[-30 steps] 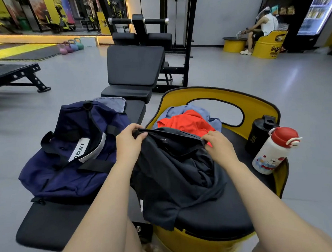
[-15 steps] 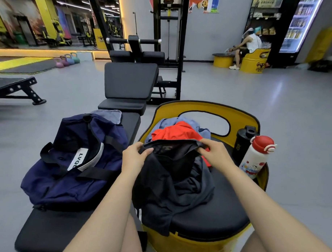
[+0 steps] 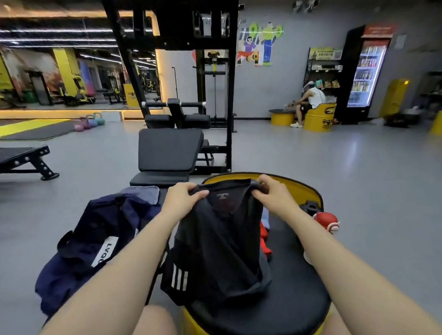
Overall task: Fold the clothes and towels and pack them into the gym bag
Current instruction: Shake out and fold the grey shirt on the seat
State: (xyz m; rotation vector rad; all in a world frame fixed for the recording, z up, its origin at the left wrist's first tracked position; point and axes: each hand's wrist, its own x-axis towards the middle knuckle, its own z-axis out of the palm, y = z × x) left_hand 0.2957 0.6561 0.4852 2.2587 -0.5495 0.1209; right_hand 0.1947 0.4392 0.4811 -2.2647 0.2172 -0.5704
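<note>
Black fabric hangs between both hands: a dark sports shirt (image 3: 217,245) with three white stripes low on its left edge, held up by its collar over the black cushion of a yellow barrel seat (image 3: 277,315). The left hand (image 3: 182,201) has its grip clamped on the collar's left side, thumb over the front of the cloth; the right hand (image 3: 272,197) has its grip clamped on the collar's right side, fingers curled over the bunched edge. The shirt's lower part droops onto the cushion.

At 9 o'clock from the shirt, a navy gym bag (image 3: 97,249) slumps on the padded table (image 3: 165,179), its mouth folded in on itself so that what lies inside cannot be told; a white label with black letters shows on its front. A grey-blue cloth (image 3: 147,193) lies at the bag's 1 o'clock corner.

Behind the shirt, at 3 o'clock, a red garment (image 3: 264,238) and a pale blue one (image 3: 266,217) peek out on the seat. Farther toward 3 o'clock stands a red-capped bottle (image 3: 325,220), with a black bottle (image 3: 310,206) just beside it at its 11 o'clock.
</note>
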